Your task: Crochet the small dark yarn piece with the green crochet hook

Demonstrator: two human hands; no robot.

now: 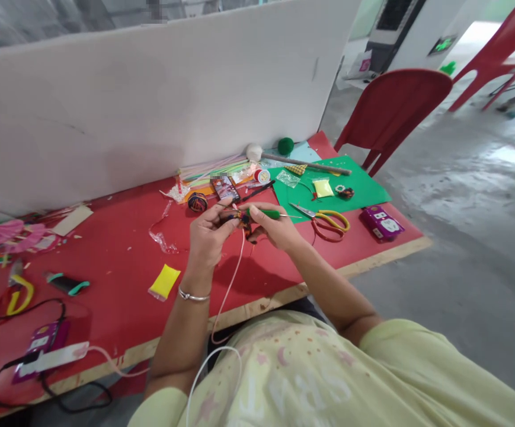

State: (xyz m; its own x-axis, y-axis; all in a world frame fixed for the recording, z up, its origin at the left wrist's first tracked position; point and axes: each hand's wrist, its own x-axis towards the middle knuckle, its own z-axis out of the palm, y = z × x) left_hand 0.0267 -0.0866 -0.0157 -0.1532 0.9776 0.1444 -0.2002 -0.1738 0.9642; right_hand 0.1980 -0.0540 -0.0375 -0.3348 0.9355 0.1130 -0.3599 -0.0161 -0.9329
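Note:
Close together above the red tabletop, both hands work on a small dark, multicoloured yarn piece (243, 219). My left hand (209, 232) pinches it, fingers bent around it. My right hand (271, 226) is closed on a green-handled crochet hook (269, 213), whose thin metal shaft sticks out to the right. The fingers partly hide the yarn piece and the hook's working end. A pale pink cord (236, 267) hangs from near the hands towards my lap. Just behind my left hand lie a ball of dark multicoloured yarn (197, 202) and a phone (226, 188).
Yellow-and-red-handled scissors (328, 223) lie right of my hands, near a purple box (381, 223). A yellow packet (164, 281) is at left. A white partition (150, 101) stands behind the table. Further left are a cutter (67, 283) and a black cable (64, 308).

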